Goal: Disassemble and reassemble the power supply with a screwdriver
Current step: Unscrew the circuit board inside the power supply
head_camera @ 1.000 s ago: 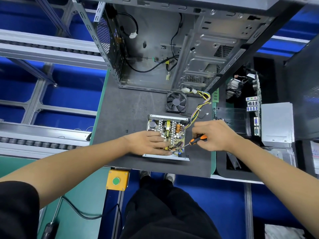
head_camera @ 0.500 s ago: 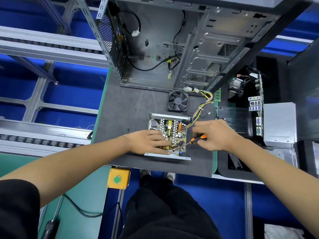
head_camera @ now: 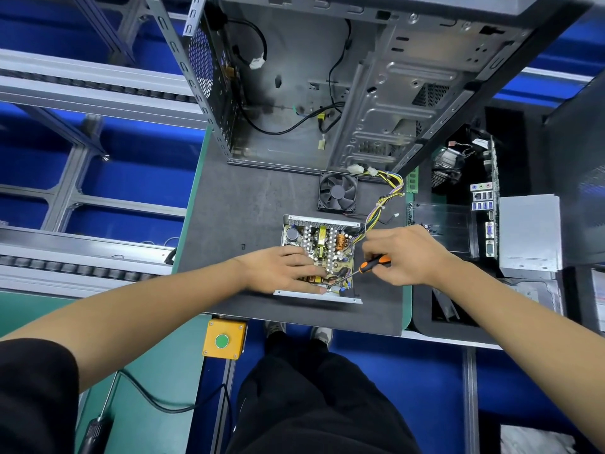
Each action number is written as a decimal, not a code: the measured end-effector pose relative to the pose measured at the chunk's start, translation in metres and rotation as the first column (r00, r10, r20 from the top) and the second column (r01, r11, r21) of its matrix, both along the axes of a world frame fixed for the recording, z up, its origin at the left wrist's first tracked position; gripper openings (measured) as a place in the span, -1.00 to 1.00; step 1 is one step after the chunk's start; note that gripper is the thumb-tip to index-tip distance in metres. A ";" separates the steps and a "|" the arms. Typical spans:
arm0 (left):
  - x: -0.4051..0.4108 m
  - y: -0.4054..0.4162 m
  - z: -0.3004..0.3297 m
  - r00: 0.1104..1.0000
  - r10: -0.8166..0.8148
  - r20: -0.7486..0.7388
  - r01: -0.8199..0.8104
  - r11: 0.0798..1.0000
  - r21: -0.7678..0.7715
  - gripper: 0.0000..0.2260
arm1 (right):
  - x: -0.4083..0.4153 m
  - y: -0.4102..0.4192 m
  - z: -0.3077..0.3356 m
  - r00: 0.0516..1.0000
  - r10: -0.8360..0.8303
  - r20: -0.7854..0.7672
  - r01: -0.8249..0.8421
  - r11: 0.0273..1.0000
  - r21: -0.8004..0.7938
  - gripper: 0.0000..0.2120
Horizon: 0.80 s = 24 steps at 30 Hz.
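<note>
Hands on the open supply point(head_camera: 319, 257), mid-mat point(head_camera: 248, 204).
Your left hand point(head_camera: 283, 269) lies flat on the board, fingers straight. At 3 o'clock of it, your right hand point(head_camera: 404, 255) grips the screwdriver point(head_camera: 363, 268), tip at the board's near corner. Fan point(head_camera: 338, 191) at 12.

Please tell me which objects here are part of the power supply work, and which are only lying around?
In use:
- open power supply
- orange-handled screwdriver, gripped by the right hand
- left hand, resting on the supply's circuit board

Lying about:
- loose fan
- empty computer case
- small screw
- yellow button box
</note>
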State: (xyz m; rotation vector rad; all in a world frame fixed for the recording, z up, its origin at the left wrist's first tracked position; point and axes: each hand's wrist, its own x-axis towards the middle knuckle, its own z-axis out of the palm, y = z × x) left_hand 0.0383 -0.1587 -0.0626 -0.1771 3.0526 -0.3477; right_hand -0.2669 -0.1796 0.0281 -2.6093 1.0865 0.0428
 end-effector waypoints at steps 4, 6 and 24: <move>-0.001 0.000 0.003 1.000 0.008 0.030 -0.009 1.000 0.013 -0.50 | 0.003 -0.001 0.003 0.999 0.036 -0.006 -0.036 0.999 -0.005 -0.94; -0.001 0.001 0.004 0.999 0.014 0.037 -0.015 1.000 0.017 -0.50 | 0.005 -0.001 0.003 0.998 0.052 -0.025 -0.052 0.999 -0.011 -0.93; -0.003 0.001 0.013 0.998 0.034 0.058 -0.036 0.999 0.030 -0.51 | 0.009 -0.002 0.005 0.992 0.123 -0.037 -0.125 0.991 -0.054 -0.88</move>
